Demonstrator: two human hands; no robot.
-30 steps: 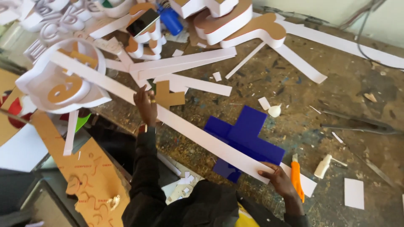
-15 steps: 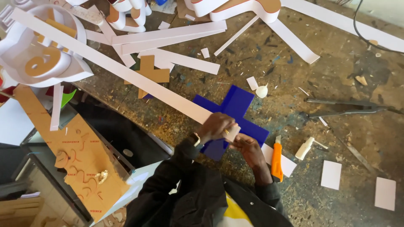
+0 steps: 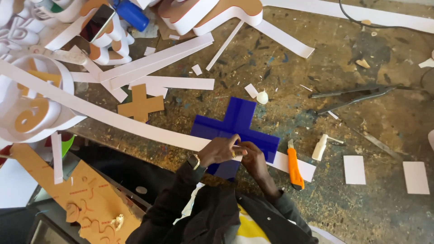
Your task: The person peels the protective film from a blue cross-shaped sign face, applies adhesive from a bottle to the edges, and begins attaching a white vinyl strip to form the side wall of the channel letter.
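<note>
The long white strip (image 3: 113,118) runs across the blue plastic cross (image 3: 237,129) from ten o'clock to four o'clock, lying flat on the paint-stained workbench (image 3: 370,113). Both hands meet on it at the cross's lower edge: the left hand (image 3: 220,150) is closed, pinching the strip, and the right hand (image 3: 254,158) presses beside it (fingers curled, touching the left). At three o'clock lies an orange utility knife (image 3: 294,166); at ten o'clock, a brown cardboard cross (image 3: 141,105).

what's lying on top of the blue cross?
A long white strip crosses the blue cross, with both hands, left hand and right hand, meeting on it. The cross's lower arm is mostly hidden by them.
</note>
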